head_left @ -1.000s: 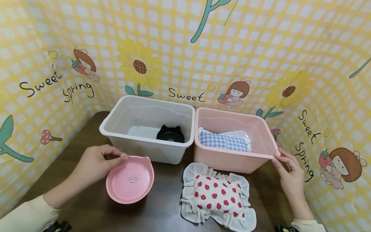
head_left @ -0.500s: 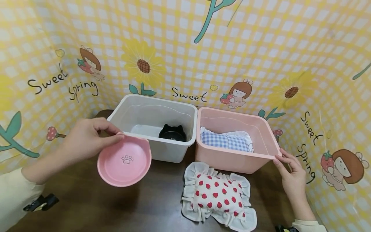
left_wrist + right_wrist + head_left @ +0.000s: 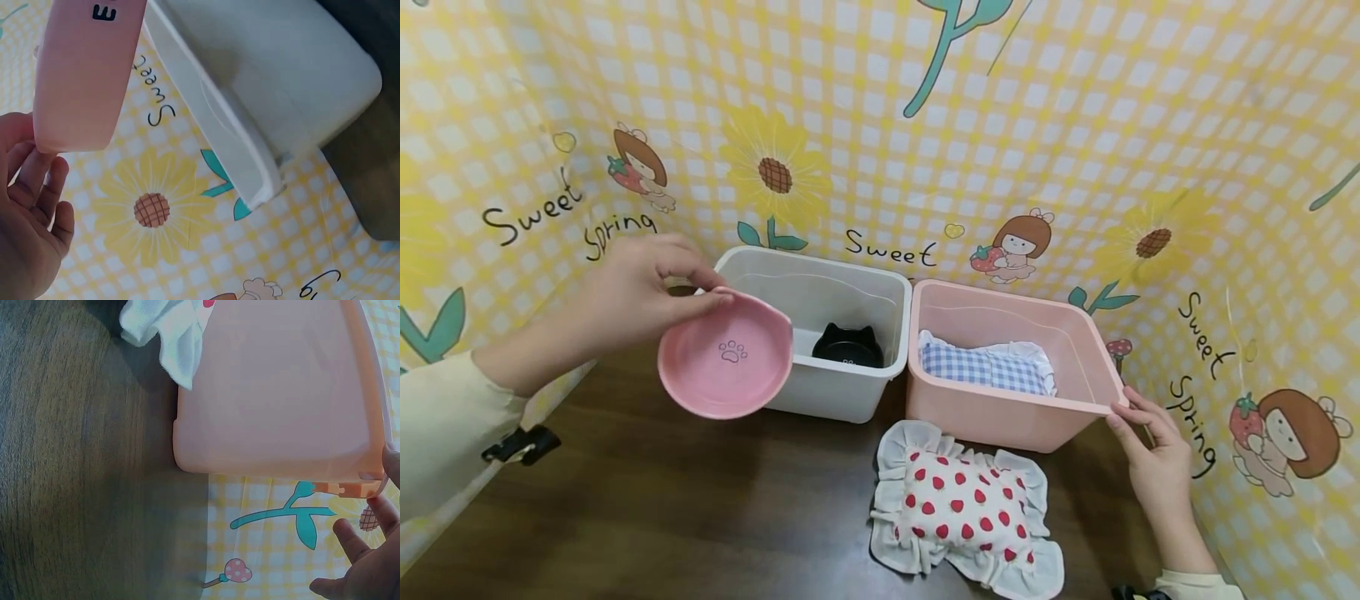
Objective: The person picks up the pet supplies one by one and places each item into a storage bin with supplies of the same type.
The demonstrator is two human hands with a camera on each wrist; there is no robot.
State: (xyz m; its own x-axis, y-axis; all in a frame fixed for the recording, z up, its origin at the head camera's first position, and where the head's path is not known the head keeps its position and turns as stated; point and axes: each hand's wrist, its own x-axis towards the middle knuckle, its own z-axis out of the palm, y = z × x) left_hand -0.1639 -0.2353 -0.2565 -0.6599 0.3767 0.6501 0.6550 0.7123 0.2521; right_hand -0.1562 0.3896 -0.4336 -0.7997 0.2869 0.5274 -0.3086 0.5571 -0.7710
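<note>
My left hand (image 3: 651, 287) pinches the rim of a pink pet bowl (image 3: 730, 358) with a paw print inside and a cat-ear edge. The bowl is raised and tilted, overlapping the left end of the white bin (image 3: 820, 389) in the head view. The left wrist view shows the lettered side of the bowl (image 3: 87, 81) above my fingers. A black cat-ear bowl (image 3: 847, 346) lies inside the white bin. My right hand (image 3: 1157, 446) holds the near right corner of the pink bin (image 3: 992, 417) between thumb and fingers. In that bin lies a blue checked pillow (image 3: 988, 367) with white ruffles.
A ruffled strawberry-print pillow (image 3: 962, 504) lies on the dark wooden table (image 3: 700, 517) before the pink bin. The two bins stand side by side. A yellow checked cloth (image 3: 865, 150) hangs behind and along both sides.
My left hand has lifted the pink pet bowl from low over the table up to the white bin's left front. The right hand keeps its hold on the pink bin's corner.
</note>
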